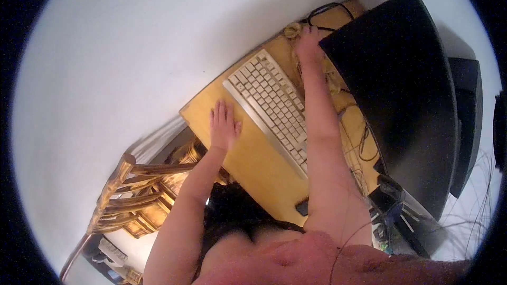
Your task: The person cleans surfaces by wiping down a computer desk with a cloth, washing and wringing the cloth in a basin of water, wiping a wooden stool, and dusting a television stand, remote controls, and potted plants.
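My left hand [224, 125] lies flat on the yellow wooden desk [253, 166], fingers spread, holding nothing, close to the near corner of a cream keyboard [272, 100]. Beyond the keyboard, my right hand [308, 48] reaches to the back of the desk beside the monitor's edge. Its fingers are curled, and what they hold, if anything, is hidden. Right beside those fingers sits a small round tan item [292, 30], perhaps a roll or coil. A black cable [326, 8] loops just past the fingertips. My right forearm passes over the keyboard's edge.
A large dark curved monitor [396, 100] stands along the right side of the desk. Thin cables [367, 148] lie tangled below it. A small black object [301, 206] rests near the desk's front edge. A wooden chair [132, 195] stands at left, by the white wall [116, 63].
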`<state>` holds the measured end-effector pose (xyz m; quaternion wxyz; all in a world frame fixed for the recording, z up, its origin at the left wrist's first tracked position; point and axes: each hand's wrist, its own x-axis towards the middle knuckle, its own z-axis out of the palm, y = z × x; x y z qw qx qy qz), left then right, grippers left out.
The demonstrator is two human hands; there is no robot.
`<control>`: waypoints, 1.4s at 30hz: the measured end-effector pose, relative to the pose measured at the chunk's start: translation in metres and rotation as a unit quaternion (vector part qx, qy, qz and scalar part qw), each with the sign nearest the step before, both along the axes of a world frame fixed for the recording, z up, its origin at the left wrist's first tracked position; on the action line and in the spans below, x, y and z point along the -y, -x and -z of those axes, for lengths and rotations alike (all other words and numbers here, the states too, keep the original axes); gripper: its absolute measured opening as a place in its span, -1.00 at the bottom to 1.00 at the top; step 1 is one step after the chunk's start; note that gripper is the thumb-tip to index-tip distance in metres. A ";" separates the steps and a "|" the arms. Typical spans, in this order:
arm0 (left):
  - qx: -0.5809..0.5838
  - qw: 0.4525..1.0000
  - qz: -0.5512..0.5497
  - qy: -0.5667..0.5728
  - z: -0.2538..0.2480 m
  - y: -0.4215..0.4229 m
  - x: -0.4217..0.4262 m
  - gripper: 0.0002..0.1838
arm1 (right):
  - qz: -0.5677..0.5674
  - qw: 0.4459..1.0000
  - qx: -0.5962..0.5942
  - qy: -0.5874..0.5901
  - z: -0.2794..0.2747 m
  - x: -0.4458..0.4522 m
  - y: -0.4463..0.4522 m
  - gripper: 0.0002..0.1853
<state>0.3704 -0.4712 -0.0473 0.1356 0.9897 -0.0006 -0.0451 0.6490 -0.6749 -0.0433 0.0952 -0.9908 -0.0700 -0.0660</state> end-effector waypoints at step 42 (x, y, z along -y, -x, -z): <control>0.073 0.969 -0.132 0.194 -0.038 -0.096 0.005 -0.54 | 0.473 0.509 -0.200 -0.691 -0.020 0.156 0.385 -0.50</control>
